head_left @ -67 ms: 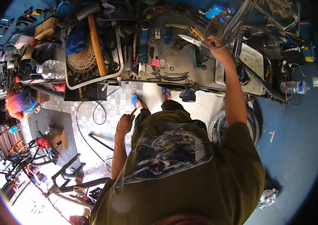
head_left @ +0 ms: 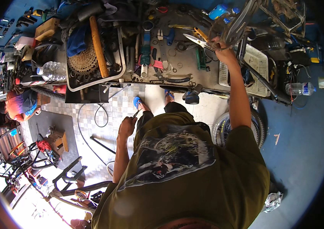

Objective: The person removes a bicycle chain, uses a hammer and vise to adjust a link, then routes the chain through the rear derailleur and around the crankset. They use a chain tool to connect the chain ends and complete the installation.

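1. In the head view, the scissors (head_left: 195, 39) are lying near the right hand (head_left: 224, 49), just to its left, on the right half of the table (head_left: 212, 77).
2. Their long side is running left to right with a small slant. The blade tips are pointing left, away from the hand, and the handle end is facing the fingers.
3. The right hand is being much nearer than the left hand (head_left: 127, 125). The right fingers are bending by the low end of the crank arm (head_left: 240, 26). I cannot tell if they are grasping the scissors, the crank arm or nothing.
4. The left fingers are curling around a thin dark tool (head_left: 136, 113). That hand is hanging low by the body, well apart from the table's front edge.
5. A yellow-handled cutter (head_left: 200, 33) is lying close on the far side of the scissors. A green tool (head_left: 200, 58) is lying on the near side.
6. A white basket (head_left: 262, 58) is sitting at the right, near the front edge. More bare table is showing between the green tool and that edge.
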Tool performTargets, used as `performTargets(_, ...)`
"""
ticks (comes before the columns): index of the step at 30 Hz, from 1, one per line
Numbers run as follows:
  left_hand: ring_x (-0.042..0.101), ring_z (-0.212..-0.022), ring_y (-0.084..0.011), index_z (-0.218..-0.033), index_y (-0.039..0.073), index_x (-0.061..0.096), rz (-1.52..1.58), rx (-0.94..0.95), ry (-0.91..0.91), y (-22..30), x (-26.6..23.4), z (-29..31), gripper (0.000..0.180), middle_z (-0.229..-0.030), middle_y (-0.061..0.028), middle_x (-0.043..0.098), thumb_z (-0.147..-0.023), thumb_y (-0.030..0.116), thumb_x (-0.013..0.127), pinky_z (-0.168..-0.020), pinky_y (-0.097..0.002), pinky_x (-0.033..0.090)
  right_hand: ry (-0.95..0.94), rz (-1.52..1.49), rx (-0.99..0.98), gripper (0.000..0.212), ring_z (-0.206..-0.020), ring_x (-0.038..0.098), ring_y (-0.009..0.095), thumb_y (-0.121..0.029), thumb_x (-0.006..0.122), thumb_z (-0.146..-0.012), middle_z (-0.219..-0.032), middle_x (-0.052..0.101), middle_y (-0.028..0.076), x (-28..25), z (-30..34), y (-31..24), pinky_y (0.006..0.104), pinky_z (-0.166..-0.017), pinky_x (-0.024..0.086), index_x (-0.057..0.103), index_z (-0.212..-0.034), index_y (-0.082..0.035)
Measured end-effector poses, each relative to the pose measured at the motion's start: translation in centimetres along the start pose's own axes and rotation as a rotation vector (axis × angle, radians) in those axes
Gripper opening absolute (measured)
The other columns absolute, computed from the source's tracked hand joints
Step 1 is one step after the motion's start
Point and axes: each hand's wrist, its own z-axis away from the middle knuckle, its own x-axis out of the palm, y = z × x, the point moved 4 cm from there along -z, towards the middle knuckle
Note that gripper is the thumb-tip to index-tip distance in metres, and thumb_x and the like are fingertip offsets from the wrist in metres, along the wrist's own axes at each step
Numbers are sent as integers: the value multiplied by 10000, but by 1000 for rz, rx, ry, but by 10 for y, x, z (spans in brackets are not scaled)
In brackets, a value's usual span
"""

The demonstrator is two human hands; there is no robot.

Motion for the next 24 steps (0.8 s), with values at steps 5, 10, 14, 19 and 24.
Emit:
performTargets(5,635,-911,-528,-918,-60,689,4,10,-5,0,0,-11,411,-928,-339,654,-1067,305,571,-815,-572,493,-249,-15,52,224,-1009,703,374,-177,649,-955,-1083,734,156,-5,28,-7,442,-874,538,688,-1155,-85)
performTargets(10,596,-780,-528,-816,-51,640,63,117,115,-7,6,-14,452,-794,-322,615,-1059,327,597,-702,-563,446,-485,135,-54,247,-1007,710,369,-236,664,-931,-1003,744,175,-5,64,-45,462,-882,557,733,-1131,-109)
performTargets(14,622,-866,-526,-891,-52,678,24,66,60,-1,-1,-18,420,-891,-327,643,-1063,320,582,-774,-566,478,-337,140,-222,393,-1097,676,366,-368,743,-900,-1032,733,172,-3,52,-60,482,-898,553,707,-1207,-125)
performTargets(19,633,-898,-527,-913,-50,692,16,56,42,2,-4,-20,417,-926,-333,651,-1066,319,571,-801,-570,491,-65,115,-329,591,-1160,652,364,-465,798,-847,-1259,678,162,42,-2,-107,498,-947,544,642,-1302,-121)
performTargets(24,632,-883,-527,-893,-49,680,32,23,58,1,-2,-13,419,-903,-331,642,-1066,317,572,-788,-574,485,-206,254,-209,621,-1205,643,364,-402,797,-827,-1294,663,154,58,-20,-109,522,-975,534,603,-1340,-111)
